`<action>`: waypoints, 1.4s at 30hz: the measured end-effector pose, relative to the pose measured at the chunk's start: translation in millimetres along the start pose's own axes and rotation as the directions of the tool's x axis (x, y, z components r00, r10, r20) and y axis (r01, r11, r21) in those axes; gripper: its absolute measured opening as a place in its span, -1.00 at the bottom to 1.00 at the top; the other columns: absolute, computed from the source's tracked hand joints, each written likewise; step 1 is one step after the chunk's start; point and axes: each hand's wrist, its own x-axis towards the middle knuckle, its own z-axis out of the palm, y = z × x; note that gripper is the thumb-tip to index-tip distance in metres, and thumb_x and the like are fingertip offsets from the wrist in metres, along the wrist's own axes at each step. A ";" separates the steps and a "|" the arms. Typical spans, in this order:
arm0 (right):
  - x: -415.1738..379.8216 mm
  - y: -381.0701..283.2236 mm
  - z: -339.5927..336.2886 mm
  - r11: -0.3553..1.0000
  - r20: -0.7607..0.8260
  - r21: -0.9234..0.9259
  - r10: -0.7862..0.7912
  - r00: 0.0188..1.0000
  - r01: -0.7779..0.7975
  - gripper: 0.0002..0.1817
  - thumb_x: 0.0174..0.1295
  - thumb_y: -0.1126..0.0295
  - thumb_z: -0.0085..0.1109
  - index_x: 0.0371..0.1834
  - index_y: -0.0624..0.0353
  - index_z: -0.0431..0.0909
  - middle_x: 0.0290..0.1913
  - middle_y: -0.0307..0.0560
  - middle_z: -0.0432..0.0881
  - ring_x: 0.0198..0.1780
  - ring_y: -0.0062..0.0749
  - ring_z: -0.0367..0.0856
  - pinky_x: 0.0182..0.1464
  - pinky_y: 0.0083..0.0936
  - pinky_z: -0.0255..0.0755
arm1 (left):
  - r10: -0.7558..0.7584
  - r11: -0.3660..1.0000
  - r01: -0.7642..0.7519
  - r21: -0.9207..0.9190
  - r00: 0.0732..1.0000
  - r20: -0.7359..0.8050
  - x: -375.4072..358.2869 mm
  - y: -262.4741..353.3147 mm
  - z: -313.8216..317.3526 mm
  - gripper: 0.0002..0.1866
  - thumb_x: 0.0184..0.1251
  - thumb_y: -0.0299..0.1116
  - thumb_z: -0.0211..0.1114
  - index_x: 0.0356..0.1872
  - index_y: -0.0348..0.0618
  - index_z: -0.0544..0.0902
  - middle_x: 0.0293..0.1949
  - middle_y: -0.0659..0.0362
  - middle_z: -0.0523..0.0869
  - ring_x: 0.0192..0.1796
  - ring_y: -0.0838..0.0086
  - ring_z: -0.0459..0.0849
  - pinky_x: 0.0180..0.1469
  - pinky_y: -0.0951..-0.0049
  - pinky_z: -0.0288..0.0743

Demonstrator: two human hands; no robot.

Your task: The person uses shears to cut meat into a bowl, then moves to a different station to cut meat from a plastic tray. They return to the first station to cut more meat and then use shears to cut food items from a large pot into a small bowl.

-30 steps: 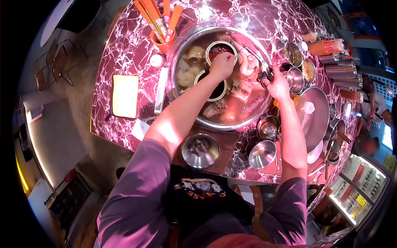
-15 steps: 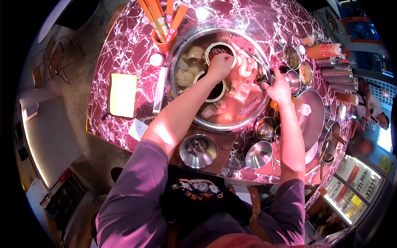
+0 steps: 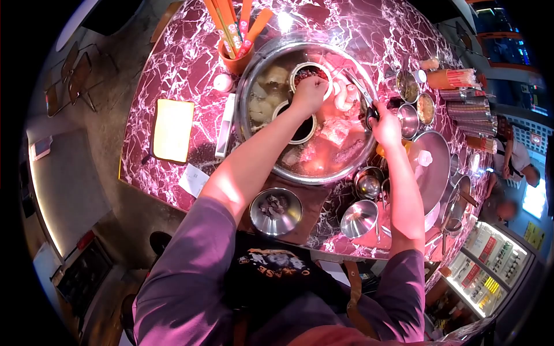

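My left hand [image 3: 310, 95] is closed over the near side of a small round bowl [image 3: 330, 86] with dark red contents; what its fingers hold, if anything, is hidden. My right hand [image 3: 386, 126] grips black-handled scissors [image 3: 363, 92], their metal blades pointing up and left across the rim of a large metal pot [image 3: 244, 109]. Inside the pot, pale coiled pieces [image 3: 346, 95] and pink meat [image 3: 336, 131] lie in reddish broth near the scissors. A second small bowl [image 3: 304, 134] with dark contents stands partly under my left wrist.
Left of the pot are a chopstick cup [image 3: 235, 62], a small white-lidded jar [image 3: 223, 83] and a yellow cloth [image 3: 173, 131]. A metal bowl [image 3: 276, 225] with dark pieces stands nearest me. Several small bowls and a large lid [image 3: 437, 167] crowd the right. Another person [image 3: 522, 164] is at far right.
My right hand has shifted slightly down and left with the scissors, whose blades now look more closely aligned. My left hand remains over the small bowl. The whole view has shifted slightly.
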 end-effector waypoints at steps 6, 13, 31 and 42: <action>-0.9 -3.9 0.2 0.997 -0.055 -0.075 -0.007 0.998 0.003 -0.30 0.08 0.28 0.47 0.34 0.03 0.45 -0.03 0.25 0.70 0.00 0.14 0.69 0.04 -0.07 0.53 | -0.043 0.996 0.043 -0.078 0.999 0.011 -0.1 6.1 -3.7 -0.78 0.45 -0.34 0.25 -0.19 -0.29 0.75 -0.38 0.22 0.73 -0.35 0.60 0.60 -0.28 0.49 0.47; 22.0 -5.2 17.8 0.994 -0.020 -0.099 -0.055 0.998 0.053 -0.38 0.13 0.30 0.40 0.29 0.05 0.44 0.04 0.20 0.68 0.04 0.19 0.67 0.07 -0.04 0.55 | 0.006 1.000 -0.007 0.017 0.999 0.053 -4.6 7.6 0.8 -0.78 0.45 -0.32 0.26 -0.22 -0.28 0.74 -0.41 0.26 0.71 -0.40 0.62 0.53 -0.34 0.49 0.39; 15.9 -16.0 15.1 0.990 -0.093 -0.123 -0.081 0.992 0.069 -0.51 0.11 0.38 0.38 0.16 0.03 0.53 -0.23 0.23 0.73 -0.12 0.22 0.71 -0.06 0.00 0.57 | 0.027 0.999 -0.027 0.019 0.999 0.025 -0.9 33.6 -31.1 -0.79 0.45 -0.35 0.30 -0.15 -0.32 0.73 -0.33 0.23 0.75 -0.30 0.63 0.63 -0.21 0.55 0.51; -21.9 -49.5 -2.2 0.985 -0.077 -0.141 0.087 0.993 -0.097 -0.27 0.08 0.13 0.38 0.34 0.04 0.36 0.10 0.20 0.66 0.14 0.11 0.66 0.16 -0.06 0.54 | 0.045 0.992 -0.064 0.108 0.985 0.168 1.0 55.0 -58.0 -0.78 0.44 -0.31 0.33 -0.13 -0.28 0.74 -0.29 0.25 0.75 -0.32 0.66 0.64 -0.21 0.58 0.53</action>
